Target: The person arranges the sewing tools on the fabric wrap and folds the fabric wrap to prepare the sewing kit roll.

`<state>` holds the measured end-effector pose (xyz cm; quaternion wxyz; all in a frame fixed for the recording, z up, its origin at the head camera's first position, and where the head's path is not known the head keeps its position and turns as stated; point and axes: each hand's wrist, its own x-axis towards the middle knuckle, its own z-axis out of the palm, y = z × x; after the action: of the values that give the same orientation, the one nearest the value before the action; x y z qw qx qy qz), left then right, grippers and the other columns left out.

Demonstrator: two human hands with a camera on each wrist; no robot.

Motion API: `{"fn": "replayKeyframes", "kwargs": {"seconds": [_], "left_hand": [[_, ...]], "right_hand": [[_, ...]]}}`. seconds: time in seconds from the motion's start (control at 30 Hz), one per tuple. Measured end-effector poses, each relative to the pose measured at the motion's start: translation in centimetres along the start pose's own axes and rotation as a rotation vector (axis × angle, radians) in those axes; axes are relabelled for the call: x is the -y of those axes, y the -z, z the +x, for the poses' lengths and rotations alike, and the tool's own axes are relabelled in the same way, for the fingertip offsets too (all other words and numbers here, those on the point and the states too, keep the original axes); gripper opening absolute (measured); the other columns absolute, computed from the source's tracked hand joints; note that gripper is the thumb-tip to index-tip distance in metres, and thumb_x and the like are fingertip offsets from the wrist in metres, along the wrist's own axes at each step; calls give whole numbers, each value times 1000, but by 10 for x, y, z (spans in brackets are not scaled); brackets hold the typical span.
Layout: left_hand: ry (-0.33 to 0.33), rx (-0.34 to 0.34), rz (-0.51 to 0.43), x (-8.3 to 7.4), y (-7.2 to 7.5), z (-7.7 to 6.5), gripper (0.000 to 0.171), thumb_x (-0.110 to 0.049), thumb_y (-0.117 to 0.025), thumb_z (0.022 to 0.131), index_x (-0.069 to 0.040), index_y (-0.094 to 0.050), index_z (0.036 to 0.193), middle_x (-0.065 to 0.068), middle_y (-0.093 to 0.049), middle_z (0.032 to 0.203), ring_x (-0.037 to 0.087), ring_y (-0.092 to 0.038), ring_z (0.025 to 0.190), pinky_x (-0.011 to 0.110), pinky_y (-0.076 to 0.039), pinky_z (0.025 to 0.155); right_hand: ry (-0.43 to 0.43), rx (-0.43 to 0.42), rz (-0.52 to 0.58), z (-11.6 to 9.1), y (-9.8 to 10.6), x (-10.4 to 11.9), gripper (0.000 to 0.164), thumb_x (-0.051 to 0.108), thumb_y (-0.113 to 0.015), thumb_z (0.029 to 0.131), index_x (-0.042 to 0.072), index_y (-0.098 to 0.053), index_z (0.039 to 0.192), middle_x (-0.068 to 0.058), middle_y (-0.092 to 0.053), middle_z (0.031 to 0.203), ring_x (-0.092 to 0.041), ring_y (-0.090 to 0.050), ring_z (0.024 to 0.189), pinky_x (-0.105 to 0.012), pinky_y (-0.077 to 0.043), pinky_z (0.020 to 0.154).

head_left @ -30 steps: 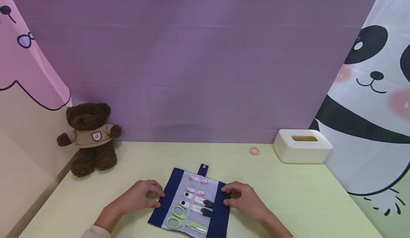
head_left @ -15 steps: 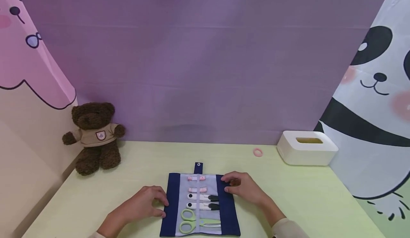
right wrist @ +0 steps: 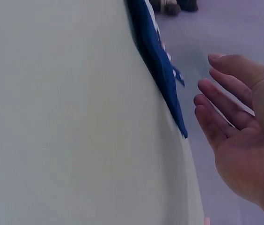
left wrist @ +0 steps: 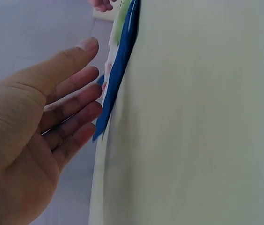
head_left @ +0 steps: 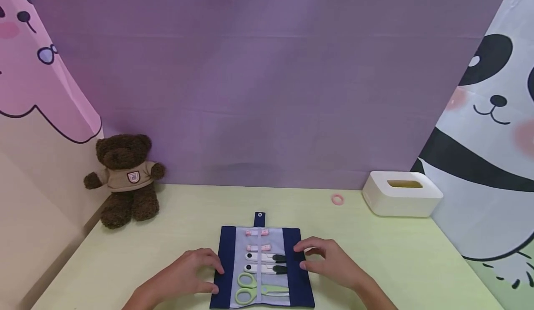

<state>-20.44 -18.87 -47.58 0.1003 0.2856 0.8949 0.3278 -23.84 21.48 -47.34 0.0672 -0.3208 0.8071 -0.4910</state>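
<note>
A navy fabric tool case (head_left: 227, 263) lies unfolded and roughly square on the table, its snap tab (head_left: 259, 219) pointing away. Under its elastic band sit green-handled scissors (head_left: 246, 296), two slim white tools (head_left: 252, 268) with black ends, and two small pink-and-white pieces (head_left: 258, 248). My left hand (head_left: 192, 273) is at the case's left edge, fingertips right over the navy border, thumb apart from the fingers. At the right border is my right hand (head_left: 331, 261), its fingers loosely bent. Both wrist views show the left hand (left wrist: 43, 112) and right hand (right wrist: 244, 122) holding nothing.
A brown teddy bear (head_left: 127, 180) in a beige top sits at the table's back left. Toward the back right are a pink ring (head_left: 337, 199) and a white tissue box (head_left: 402, 194). A purple cloth (head_left: 267, 92) hangs behind the table (head_left: 396, 259).
The case has turned from slanted to straight. My right hand has drawn slightly toward me along the right border, and its fingers have come off the fabric. The left hand has shifted little.
</note>
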Motion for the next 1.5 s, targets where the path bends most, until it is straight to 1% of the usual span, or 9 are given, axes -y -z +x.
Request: {"fn": "replayKeyframes", "kwargs": {"seconds": [0.1, 0.2, 0.4, 0.47, 0.73, 0.9, 1.17, 1.33, 1.5], "left_hand": [[94, 85, -44, -13, -6, -4, 38, -48, -85, 82, -38, -71, 116, -15, -62, 128, 13, -57, 122, 47, -51, 109], [145, 141, -111, -20, -14, -6, 48, -54, -84, 81, -44, -66, 124, -14, -58, 136, 18, -53, 126, 55, -49, 110], [42, 149, -163, -13, -28, -7, 55, -53, -82, 84, -42, -61, 134, -12, -55, 142, 9, -52, 127, 37, -52, 108], [13, 136, -161, -10, -32, -7, 57, -53, -81, 85, -40, -60, 136, -10, -54, 144, 9, -51, 128, 35, -52, 109], [-109, 50, -89, -5, -39, -6, 61, -61, -71, 90, -34, -60, 143, -12, -62, 142, 7, -55, 129, 31, -52, 107], [-136, 42, -17, -10, -37, -5, 54, -61, -65, 95, -30, -65, 139, -15, -65, 139, 6, -58, 126, 33, -54, 104], [-123, 9, 67, -13, -37, -1, 45, -56, -50, 105, -30, -67, 138, -15, -68, 136, 7, -62, 124, 37, -56, 103], [-111, 5, 2, -12, -36, 2, 46, -54, -46, 107, -27, -68, 137, -12, -69, 133, 6, -64, 124, 33, -56, 102], [-87, -8, -114, -10, -36, 5, 41, -51, -48, 107, -27, -70, 133, -9, -70, 132, 5, -64, 123, 30, -56, 103]], "right_hand": [[22, 35, 33, -14, -6, 7, 27, 12, -75, 94, 1, -70, 118, -22, -71, 121, -10, -66, 112, -27, -57, 99], [5, 78, 57, -25, -15, 9, 27, 13, -74, 94, 4, -71, 120, -19, -71, 122, -7, -65, 109, -22, -55, 96], [-133, 149, -26, -33, -28, 13, 32, 27, -75, 95, 19, -73, 126, -9, -70, 131, 3, -56, 118, -16, -47, 99], [-119, 155, -63, -34, -31, 12, 35, 29, -76, 94, 21, -72, 128, -7, -69, 133, 3, -55, 120, -17, -46, 101], [186, 146, -305, -31, -37, 2, 41, 35, -80, 91, 18, -71, 128, -5, -68, 127, -10, -55, 115, -25, -53, 97], [264, 133, -366, -28, -38, 3, 34, 31, -79, 93, 16, -74, 122, -4, -68, 121, -11, -54, 109, -26, -53, 92], [149, 123, -333, -28, -40, 8, 22, 28, -70, 99, 17, -77, 117, 0, -69, 116, -6, -56, 105, -24, -54, 90], [111, 106, -299, -25, -38, 9, 21, 26, -67, 100, 16, -78, 115, 1, -72, 112, -3, -59, 103, -23, -55, 89], [202, 36, -267, -21, -37, 5, 18, 20, -68, 100, 14, -78, 114, 2, -77, 103, -1, -64, 95, -23, -56, 82]]}}
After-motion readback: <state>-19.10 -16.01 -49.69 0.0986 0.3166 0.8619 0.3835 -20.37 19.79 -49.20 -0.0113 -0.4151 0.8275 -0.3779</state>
